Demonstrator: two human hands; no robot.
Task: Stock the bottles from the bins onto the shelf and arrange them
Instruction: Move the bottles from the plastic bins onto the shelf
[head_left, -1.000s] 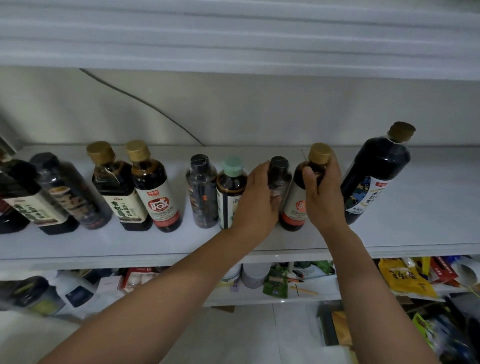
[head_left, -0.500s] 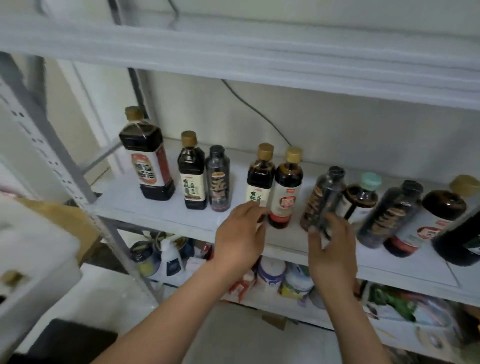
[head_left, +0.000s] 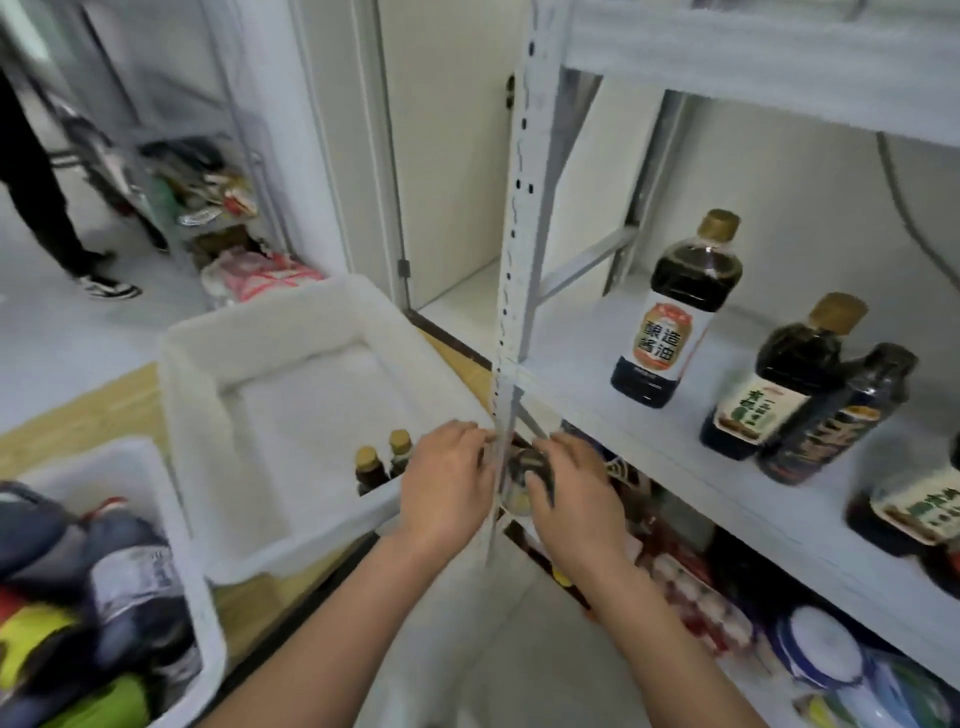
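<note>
A white bin (head_left: 234, 395) stands left of the shelf (head_left: 582, 384); two dark bottles with gold caps (head_left: 383, 461) stand in its near right corner. My left hand (head_left: 447, 483) hovers over the bin's right rim beside those bottles, fingers apart, holding nothing. My right hand (head_left: 571, 488) is just right of the shelf post (head_left: 511, 260), fingers spread, over a dark round item on the lower shelf. On the shelf stand a large soy sauce bottle (head_left: 670, 317), a gold-capped bottle (head_left: 779, 379), a black-capped bottle (head_left: 841, 415) and another at the right edge (head_left: 914, 514).
A second white bin (head_left: 156, 467) at the bottom left holds several bottles and packs. The lower shelf (head_left: 779, 639) is crowded with packets and jars. Another rack with goods (head_left: 208, 192) and a person's legs (head_left: 47, 208) are at the far left.
My view has swung left, from the row of bottles to the shelf's end and the bins. Both hands have left the shelf bottles and dropped to the bin's right rim.
</note>
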